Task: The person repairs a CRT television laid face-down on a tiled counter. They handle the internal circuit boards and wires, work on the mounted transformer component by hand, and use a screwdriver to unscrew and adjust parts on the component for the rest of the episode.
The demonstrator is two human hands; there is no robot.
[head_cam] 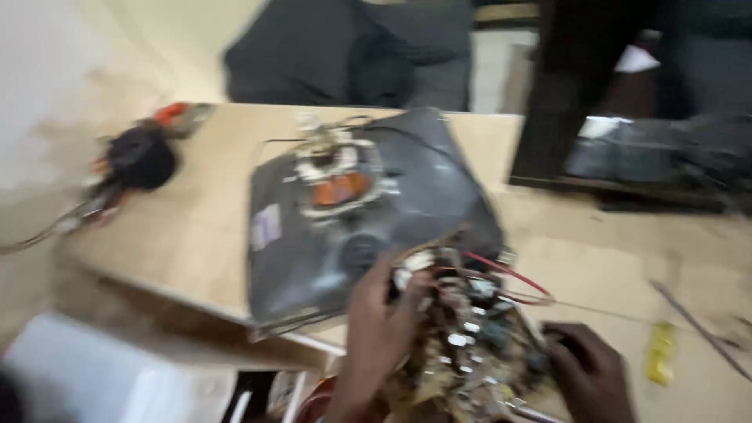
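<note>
- Far left I see one black coil part (141,160) with loose wires, lying on the wooden bench (196,227).
- In the middle lies one dark grey picture tube (352,227), copper yoke on top.
- My left hand (380,329) clasps one crowded circuit board (462,345), near centre, red wires attached.
- My right hand (587,372) grips its right edge, fingers curled.
- One yellow tool (660,352) lies right.

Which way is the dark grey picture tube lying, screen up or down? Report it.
Screen down: the dark grey picture tube shows its funnel back and copper-wound neck upward.
</note>
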